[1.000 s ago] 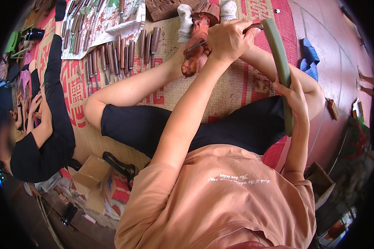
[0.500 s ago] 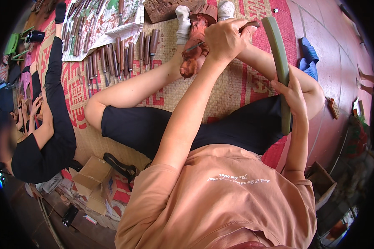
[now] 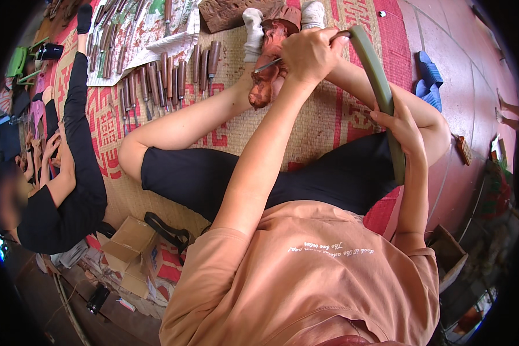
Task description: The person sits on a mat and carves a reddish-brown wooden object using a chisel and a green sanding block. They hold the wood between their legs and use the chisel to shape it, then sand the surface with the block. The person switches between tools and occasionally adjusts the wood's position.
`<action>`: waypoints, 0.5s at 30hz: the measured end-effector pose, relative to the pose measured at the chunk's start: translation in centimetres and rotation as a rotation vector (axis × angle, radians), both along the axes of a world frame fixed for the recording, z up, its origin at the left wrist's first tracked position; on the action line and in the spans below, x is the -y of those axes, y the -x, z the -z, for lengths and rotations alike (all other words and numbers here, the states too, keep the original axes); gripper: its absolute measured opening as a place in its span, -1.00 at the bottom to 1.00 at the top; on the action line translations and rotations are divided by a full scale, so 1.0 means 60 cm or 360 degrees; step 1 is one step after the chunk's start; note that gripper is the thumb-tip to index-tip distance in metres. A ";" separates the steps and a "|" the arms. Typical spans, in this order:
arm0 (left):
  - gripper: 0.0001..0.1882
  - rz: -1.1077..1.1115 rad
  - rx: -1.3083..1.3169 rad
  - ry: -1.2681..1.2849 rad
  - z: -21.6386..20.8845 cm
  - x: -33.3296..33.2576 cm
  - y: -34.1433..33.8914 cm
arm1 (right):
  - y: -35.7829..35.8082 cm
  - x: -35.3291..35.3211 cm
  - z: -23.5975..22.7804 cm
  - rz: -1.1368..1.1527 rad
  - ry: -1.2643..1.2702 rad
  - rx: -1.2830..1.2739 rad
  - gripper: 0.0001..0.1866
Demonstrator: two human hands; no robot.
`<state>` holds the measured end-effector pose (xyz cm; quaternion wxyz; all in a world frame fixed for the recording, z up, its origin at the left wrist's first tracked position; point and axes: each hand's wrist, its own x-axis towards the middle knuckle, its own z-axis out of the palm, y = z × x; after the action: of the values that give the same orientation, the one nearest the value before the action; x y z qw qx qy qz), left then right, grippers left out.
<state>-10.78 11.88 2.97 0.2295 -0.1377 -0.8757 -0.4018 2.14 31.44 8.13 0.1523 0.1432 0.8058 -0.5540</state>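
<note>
Left hand: staying clamped on thin metal chisel, tip against reddish-brown carved wooden figure.
Right hand: still gripping long curved green mallet.
Change: barely any, carving continuing.

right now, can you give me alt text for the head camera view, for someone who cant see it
Seen from above, a person sitting on a woven mat carves a reddish wooden figure braced between their socked feet, the left hand holding a chisel to it and the right hand gripping a long green bar. Rows of chisels lie nearby; another person sits at left.
</note>
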 end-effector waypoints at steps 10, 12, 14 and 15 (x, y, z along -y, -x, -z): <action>-0.68 0.0138 -0.0273 0.0023 -0.041 0.000 -0.003 | -0.005 0.013 -0.010 0.0075 0.0120 0.0011 -0.46; -0.68 0.0107 -0.0238 0.0002 -0.041 -0.004 -0.004 | -0.006 0.010 -0.012 0.0090 0.0148 0.0017 -0.49; -0.68 0.0095 -0.0225 -0.0023 -0.033 -0.008 -0.005 | -0.007 0.007 -0.011 0.0115 0.0186 -0.0007 -0.50; -0.68 0.0099 -0.0227 -0.0035 -0.028 -0.008 -0.005 | -0.008 0.005 -0.010 0.0104 0.0188 -0.0008 -0.51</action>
<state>-10.48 12.33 4.63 0.2803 -0.1906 -0.8480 -0.4074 2.60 31.14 8.74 0.1402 0.1588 0.7671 -0.6056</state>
